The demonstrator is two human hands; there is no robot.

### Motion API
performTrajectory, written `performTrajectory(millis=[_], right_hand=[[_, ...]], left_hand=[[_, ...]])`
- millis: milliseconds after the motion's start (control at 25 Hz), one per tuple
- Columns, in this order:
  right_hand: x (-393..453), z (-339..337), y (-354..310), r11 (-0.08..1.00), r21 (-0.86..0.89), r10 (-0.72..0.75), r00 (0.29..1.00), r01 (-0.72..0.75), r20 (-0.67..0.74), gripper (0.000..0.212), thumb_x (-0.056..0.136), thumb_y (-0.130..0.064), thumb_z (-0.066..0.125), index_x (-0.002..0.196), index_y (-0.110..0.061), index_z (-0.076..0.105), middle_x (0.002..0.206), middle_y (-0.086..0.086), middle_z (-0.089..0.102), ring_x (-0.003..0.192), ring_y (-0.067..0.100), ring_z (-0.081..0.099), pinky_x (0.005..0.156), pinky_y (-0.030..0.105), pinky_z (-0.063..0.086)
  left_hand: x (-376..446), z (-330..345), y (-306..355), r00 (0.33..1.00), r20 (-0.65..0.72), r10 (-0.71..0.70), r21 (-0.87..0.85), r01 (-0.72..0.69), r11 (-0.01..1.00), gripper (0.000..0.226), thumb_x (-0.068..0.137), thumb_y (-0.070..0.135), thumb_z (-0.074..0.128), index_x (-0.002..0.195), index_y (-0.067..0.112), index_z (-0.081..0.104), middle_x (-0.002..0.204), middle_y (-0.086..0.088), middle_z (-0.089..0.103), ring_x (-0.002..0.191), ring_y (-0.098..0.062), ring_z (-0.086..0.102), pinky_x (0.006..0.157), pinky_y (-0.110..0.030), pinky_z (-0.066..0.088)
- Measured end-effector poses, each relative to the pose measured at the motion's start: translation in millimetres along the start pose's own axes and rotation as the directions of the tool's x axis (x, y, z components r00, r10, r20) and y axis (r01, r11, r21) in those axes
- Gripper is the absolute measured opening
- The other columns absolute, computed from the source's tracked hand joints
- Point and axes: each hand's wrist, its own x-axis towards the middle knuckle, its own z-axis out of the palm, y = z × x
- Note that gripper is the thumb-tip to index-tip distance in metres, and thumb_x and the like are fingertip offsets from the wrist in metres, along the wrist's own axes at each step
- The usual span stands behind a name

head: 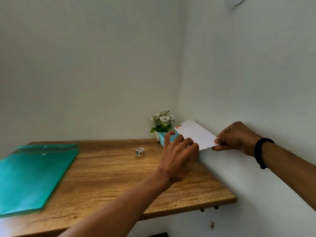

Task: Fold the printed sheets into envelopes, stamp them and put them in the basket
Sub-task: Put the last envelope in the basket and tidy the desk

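A white folded envelope with a small red stamp at its far corner hangs in the air near the right wall, above the table's back right corner. My right hand pinches its near right corner. My left hand holds its near left edge with the fingers curled over it. Just behind my left hand stands a small light-blue basket, partly hidden by the fingers. A small roll of stamp tape lies on the wooden table left of my left hand.
A green translucent plastic folder lies at the table's left side. A small pot of white flowers stands in the back corner beside the basket. The white wall runs close along the table's right edge.
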Motion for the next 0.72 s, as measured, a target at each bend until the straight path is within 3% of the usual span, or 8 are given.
performTrajectory(millis=[120, 160, 200, 320, 400, 520, 600, 720], right_hand=[[2, 2, 4, 0.998, -0.057, -0.001, 1.000, 0.001, 0.009, 0.018, 0.085, 0.020, 0.070, 0.102, 0.021, 0.067, 0.088, 0.026, 0.071, 0.096, 0.046, 0.075, 0.095, 0.052, 0.060], [3, 3, 6, 0.998, -0.059, 0.000, 1.000, 0.000, 0.008, 0.018, 0.085, 0.020, 0.070, 0.102, 0.020, 0.067, 0.088, 0.026, 0.071, 0.097, 0.046, 0.074, 0.097, 0.052, 0.058], [6, 3, 7, 0.999, -0.054, -0.004, 1.000, 0.005, 0.009, 0.017, 0.085, 0.020, 0.070, 0.101, 0.020, 0.067, 0.092, 0.028, 0.071, 0.095, 0.045, 0.074, 0.093, 0.050, 0.061], [19, 6, 11, 0.999, -0.036, -0.015, 0.999, 0.016, 0.032, 0.014, 0.088, 0.021, 0.063, 0.100, 0.015, 0.065, 0.108, 0.040, 0.069, 0.075, 0.036, 0.070, 0.058, 0.033, 0.065], [31, 14, 14, 0.997, -0.081, -0.007, 0.999, 0.011, 0.044, 0.017, 0.088, 0.021, 0.062, 0.104, 0.018, 0.064, 0.103, 0.040, 0.067, 0.071, 0.034, 0.067, 0.051, 0.031, 0.062], [50, 30, 17, 0.988, -0.157, 0.006, 1.000, -0.005, 0.005, 0.026, 0.087, 0.017, 0.067, 0.112, 0.023, 0.064, 0.093, 0.033, 0.071, 0.074, 0.038, 0.071, 0.064, 0.039, 0.066], [58, 40, 18, 0.982, -0.190, 0.005, 0.999, -0.013, -0.043, 0.024, 0.084, 0.013, 0.074, 0.106, 0.021, 0.068, 0.093, 0.036, 0.074, 0.073, 0.038, 0.072, 0.076, 0.048, 0.065], [69, 54, 22, 0.961, -0.277, -0.035, 0.997, 0.013, -0.074, 0.019, 0.080, 0.006, 0.078, 0.097, 0.015, 0.074, 0.084, 0.028, 0.077, 0.074, 0.037, 0.075, 0.082, 0.048, 0.065]], left_hand=[[-3, -2, 3, 0.998, 0.042, -0.035, 0.020, 0.034, 0.999, 0.019, 0.092, 0.038, 0.068, 0.109, 0.029, 0.064, 0.116, 0.002, 0.073, 0.111, -0.025, 0.064, 0.109, -0.057, 0.037], [-2, -3, 4, 0.998, 0.050, -0.043, 0.023, 0.042, 0.999, 0.020, 0.092, 0.037, 0.069, 0.110, 0.029, 0.064, 0.117, 0.002, 0.073, 0.112, -0.025, 0.064, 0.109, -0.058, 0.037], [-2, -3, 4, 0.998, 0.052, -0.048, 0.018, 0.047, 0.999, 0.020, 0.092, 0.037, 0.069, 0.109, 0.028, 0.065, 0.116, 0.002, 0.073, 0.112, -0.025, 0.063, 0.109, -0.058, 0.036], [0, -4, 3, 0.996, 0.056, -0.064, 0.012, 0.064, 0.998, 0.017, 0.093, 0.034, 0.069, 0.108, 0.027, 0.066, 0.115, 0.003, 0.073, 0.111, -0.025, 0.062, 0.111, -0.057, 0.033], [1, -3, -5, 0.994, 0.062, -0.086, 0.035, 0.084, 0.996, 0.016, 0.091, 0.032, 0.072, 0.106, 0.028, 0.068, 0.114, 0.004, 0.074, 0.111, -0.025, 0.061, 0.112, -0.057, 0.030], [0, 2, -17, 0.988, 0.078, -0.131, 0.120, 0.121, 0.985, 0.013, 0.088, 0.031, 0.078, 0.100, 0.032, 0.074, 0.111, 0.009, 0.076, 0.110, -0.025, 0.063, 0.114, -0.059, 0.029], [-1, 5, -24, 0.976, 0.106, -0.191, 0.157, 0.173, 0.972, 0.018, 0.085, 0.032, 0.082, 0.102, 0.035, 0.076, 0.109, 0.010, 0.077, 0.111, -0.024, 0.065, 0.115, -0.061, 0.028], [-3, 15, -33, 0.957, 0.124, -0.263, 0.174, 0.240, 0.955, 0.025, 0.081, 0.030, 0.086, 0.104, 0.036, 0.076, 0.107, 0.011, 0.076, 0.109, -0.022, 0.065, 0.115, -0.061, 0.026]])
